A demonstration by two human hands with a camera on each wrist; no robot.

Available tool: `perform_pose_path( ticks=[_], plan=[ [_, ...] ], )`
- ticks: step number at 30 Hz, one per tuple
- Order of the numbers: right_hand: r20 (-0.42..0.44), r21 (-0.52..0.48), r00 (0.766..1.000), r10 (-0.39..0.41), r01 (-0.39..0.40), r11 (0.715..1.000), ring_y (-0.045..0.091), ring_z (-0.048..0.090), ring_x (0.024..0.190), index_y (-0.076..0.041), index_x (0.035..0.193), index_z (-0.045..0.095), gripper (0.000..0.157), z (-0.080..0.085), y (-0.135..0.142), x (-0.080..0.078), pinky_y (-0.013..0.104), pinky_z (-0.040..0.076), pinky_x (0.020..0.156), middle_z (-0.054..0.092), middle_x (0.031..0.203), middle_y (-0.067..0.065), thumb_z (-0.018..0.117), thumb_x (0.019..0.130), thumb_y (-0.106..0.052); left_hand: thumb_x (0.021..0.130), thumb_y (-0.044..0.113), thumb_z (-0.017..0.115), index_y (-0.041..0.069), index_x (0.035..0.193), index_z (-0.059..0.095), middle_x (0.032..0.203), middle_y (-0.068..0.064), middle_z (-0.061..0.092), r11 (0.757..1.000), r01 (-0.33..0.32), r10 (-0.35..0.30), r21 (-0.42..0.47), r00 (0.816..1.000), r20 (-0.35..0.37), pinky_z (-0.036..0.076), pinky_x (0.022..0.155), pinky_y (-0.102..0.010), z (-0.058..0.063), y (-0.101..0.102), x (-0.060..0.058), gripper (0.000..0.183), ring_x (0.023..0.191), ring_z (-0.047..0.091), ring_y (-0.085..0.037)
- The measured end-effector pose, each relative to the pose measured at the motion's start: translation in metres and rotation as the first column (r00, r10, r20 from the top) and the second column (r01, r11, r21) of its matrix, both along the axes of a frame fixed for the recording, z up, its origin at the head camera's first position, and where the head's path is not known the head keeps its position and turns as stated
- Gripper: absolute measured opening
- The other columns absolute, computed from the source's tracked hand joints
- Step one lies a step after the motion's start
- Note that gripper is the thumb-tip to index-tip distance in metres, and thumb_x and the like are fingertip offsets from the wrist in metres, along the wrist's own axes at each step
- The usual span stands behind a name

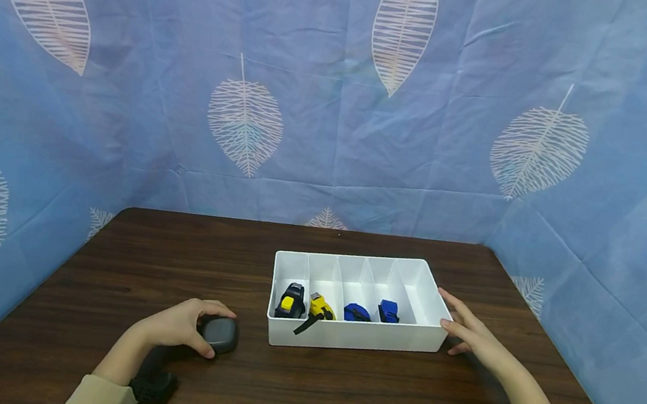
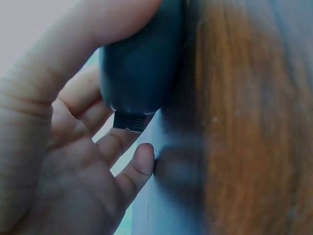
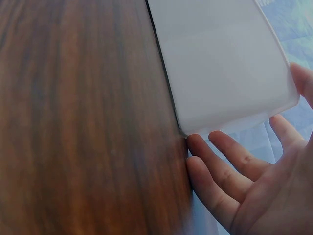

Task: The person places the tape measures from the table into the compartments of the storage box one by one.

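My left hand [image 1: 182,324] holds a dark grey, rounded-square case [image 1: 220,334] on the table, thumb on the near side and fingers on the far side. In the left wrist view a black ribbed strip [image 2: 129,121] shows at the case's end; its kind is unclear. At the right end of a white divided box [image 1: 354,339], my right hand [image 1: 478,338] touches the wall with fingers fairly straight and the thumb by the front corner. Inside the box are a black-and-yellow tape measure [image 1: 291,301], a yellow one [image 1: 321,306] and two blue items [image 1: 356,313], partly hidden by the front wall.
The dark wooden table [image 1: 333,397] bears the box right of its middle. A black strap [image 1: 308,325] hangs over the box's front wall. Blue cloth [image 1: 322,126] with leaf prints surrounds the table at the back and sides. Each wrist wears a black band.
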State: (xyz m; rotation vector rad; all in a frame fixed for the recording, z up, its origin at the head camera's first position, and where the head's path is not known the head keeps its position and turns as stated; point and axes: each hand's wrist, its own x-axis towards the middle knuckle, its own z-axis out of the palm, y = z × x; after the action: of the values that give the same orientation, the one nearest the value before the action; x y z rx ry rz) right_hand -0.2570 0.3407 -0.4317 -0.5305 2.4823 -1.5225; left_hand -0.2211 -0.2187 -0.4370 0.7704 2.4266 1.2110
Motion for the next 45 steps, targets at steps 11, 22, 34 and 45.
perform_pose_path(
  ticks=[11,22,34,45],
  plan=[
    [-0.001,-0.003,1.0,0.005,-0.005,1.0,0.047,0.047,0.113,-0.014,0.155,0.009,0.065,0.0009,-0.0006,0.0002,0.046,0.051,0.069,0.031,0.139,0.035,0.044,0.101,-0.024,0.073,0.019,0.082,0.001,0.133,0.055,0.133,-0.018,0.049,0.999,-0.042,0.041,-0.007,0.996,-0.08,0.048,0.076,-0.035,-0.0022,-0.0016,-0.0007,0.068,0.1,0.052,-0.026],
    [0.003,-0.003,1.0,0.0,0.0,1.0,0.049,0.045,0.115,-0.014,0.155,0.009,0.065,0.0007,-0.0005,-0.0004,0.046,0.051,0.069,0.027,0.142,0.035,0.045,0.101,-0.025,0.075,0.02,0.08,0.001,0.133,0.054,0.131,-0.014,0.05,0.998,-0.054,0.056,0.028,0.995,-0.083,0.048,0.075,-0.036,-0.0011,-0.0021,-0.0023,0.066,0.098,0.052,-0.028],
    [0.001,-0.003,1.0,0.001,-0.001,1.0,0.05,0.045,0.115,-0.013,0.155,0.01,0.064,0.0012,-0.0011,0.0001,0.045,0.051,0.068,0.026,0.143,0.034,0.044,0.101,-0.025,0.076,0.02,0.079,0.0,0.133,0.053,0.131,-0.017,0.051,0.994,-0.077,0.084,0.076,0.992,-0.096,0.048,0.075,-0.035,0.0028,0.0003,-0.0012,0.065,0.098,0.052,-0.029],
    [-0.003,-0.005,1.0,0.008,-0.008,1.0,0.05,0.045,0.115,-0.012,0.155,0.009,0.065,0.0015,-0.0007,0.0006,0.046,0.051,0.068,0.025,0.143,0.035,0.044,0.101,-0.024,0.077,0.017,0.078,0.001,0.133,0.053,0.129,-0.018,0.051,0.991,-0.09,0.102,0.096,0.987,-0.121,0.05,0.072,-0.034,0.005,0.0023,0.0002,0.064,0.093,0.054,-0.029]
  ],
)
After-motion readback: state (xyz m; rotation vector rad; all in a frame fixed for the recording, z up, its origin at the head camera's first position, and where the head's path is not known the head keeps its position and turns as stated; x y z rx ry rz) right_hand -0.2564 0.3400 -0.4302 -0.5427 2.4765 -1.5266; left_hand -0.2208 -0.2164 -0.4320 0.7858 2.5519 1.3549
